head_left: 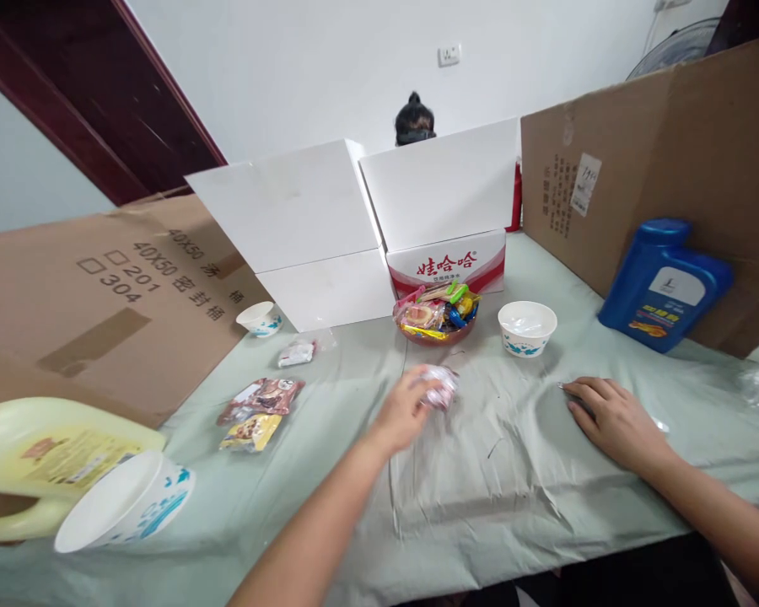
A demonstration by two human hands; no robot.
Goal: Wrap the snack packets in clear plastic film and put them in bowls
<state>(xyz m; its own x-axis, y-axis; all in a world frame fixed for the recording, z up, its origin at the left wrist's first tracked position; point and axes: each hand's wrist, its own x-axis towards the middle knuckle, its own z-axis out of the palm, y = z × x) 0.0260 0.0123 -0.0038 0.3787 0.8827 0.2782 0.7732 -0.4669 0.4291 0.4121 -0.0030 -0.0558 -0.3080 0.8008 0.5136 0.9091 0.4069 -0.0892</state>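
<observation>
My left hand (406, 410) reaches over the middle of the table, its fingers closed around a small snack packet (441, 389) in clear plastic with reddish print. In front of it stands a brown bowl (435, 337) heaped with colourful wrapped items. My right hand (615, 421) rests on the cloth at the right, fingers bent downward. A tiny shiny bit shows at its fingertips and a scrap of clear plastic (660, 426) beside its wrist; what lies under the palm is hidden. Beyond this hand is a white paper bowl (527, 329) with clear plastic inside.
Brown and yellow snack packets (261, 413), a small white packet (297, 352) and two paper bowls (259, 320) are at left, near a yellow jug (69, 447). A blue bottle (664, 287) stands right. Cardboard (101, 312) and white panels (443, 185) border the table; a person's head shows behind.
</observation>
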